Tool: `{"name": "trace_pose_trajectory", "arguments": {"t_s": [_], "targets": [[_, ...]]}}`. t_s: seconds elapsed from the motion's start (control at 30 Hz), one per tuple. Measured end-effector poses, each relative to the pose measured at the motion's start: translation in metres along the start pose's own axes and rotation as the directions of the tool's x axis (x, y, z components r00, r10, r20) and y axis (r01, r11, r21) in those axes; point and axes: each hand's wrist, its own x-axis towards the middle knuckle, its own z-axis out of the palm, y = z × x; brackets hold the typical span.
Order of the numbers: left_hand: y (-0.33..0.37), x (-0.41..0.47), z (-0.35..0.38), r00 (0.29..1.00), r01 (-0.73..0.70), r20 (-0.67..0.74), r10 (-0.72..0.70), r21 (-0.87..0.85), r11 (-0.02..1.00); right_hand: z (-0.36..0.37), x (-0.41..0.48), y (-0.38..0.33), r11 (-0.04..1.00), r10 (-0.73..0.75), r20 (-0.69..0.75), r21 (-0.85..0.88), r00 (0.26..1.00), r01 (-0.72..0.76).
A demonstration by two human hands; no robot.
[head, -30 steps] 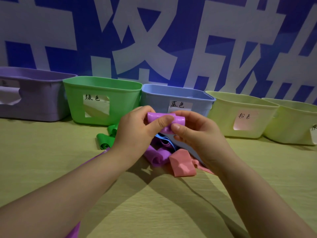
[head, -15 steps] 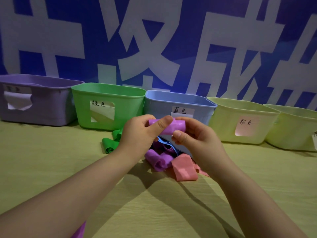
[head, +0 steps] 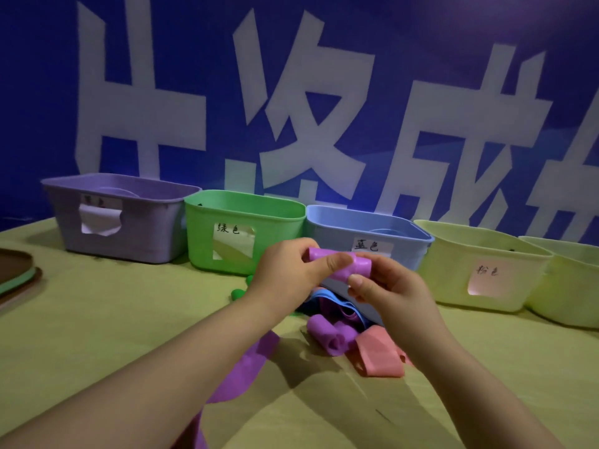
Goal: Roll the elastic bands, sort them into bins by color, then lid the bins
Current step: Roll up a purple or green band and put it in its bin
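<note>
**Two hands holding a rolled purple band in front of the blue bin**

Your left hand (head: pixel 288 273) and right hand (head: pixel 389 293) each take one end of the purple roll (head: pixel 343 264). Both grips are pinched on it between thumb and fingers, and the roll is raised just in front of the blue bin (head: pixel 405 251). Below that bin's front wall, on the bench (head: pixel 97 319), lie a second purple roll (head: pixel 327 335) and a pink band (head: pixel 379 351). Left of the blue bin stand the green bin (head: pixel 243 202), then the purple bin (head: pixel 136 234).
</note>
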Motion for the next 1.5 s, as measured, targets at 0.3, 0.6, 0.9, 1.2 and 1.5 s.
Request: {"name": "trace_pose_trajectory", "arguments": {"t_s": [0.3, 0.6, 0.9, 1.2, 1.5], "targets": [[-0.009, -0.008, -0.088, 0.988, -0.04, -0.151, 0.041, 0.008, 0.999, 0.074, 0.017, -0.039, 0.994, -0.105, 0.105, -0.021, 0.989, 0.108], [-0.047, -0.032, -0.207, 0.97, 0.045, -0.24, -0.023, 0.086, 0.995, 0.198, 0.039, -0.062, 0.986, -0.15, 0.259, 0.116, 0.954, 0.124], [-0.073, -0.022, -0.283, 0.945, 0.12, -0.318, -0.071, 0.137, 0.983, 0.277, 0.073, -0.07, 0.98, -0.17, 0.287, 0.15, 0.943, 0.131], [-0.094, 0.015, -0.317, 0.972, 0.215, -0.137, -0.192, 0.177, 0.961, 0.305, 0.114, -0.061, 0.979, -0.163, 0.251, 0.163, 0.954, 0.124], [-0.114, 0.059, -0.329, 0.977, 0.21, -0.089, -0.195, 0.217, 0.953, 0.318, 0.161, -0.041, 0.98, -0.18, 0.209, 0.117, 0.961, 0.159]]}}
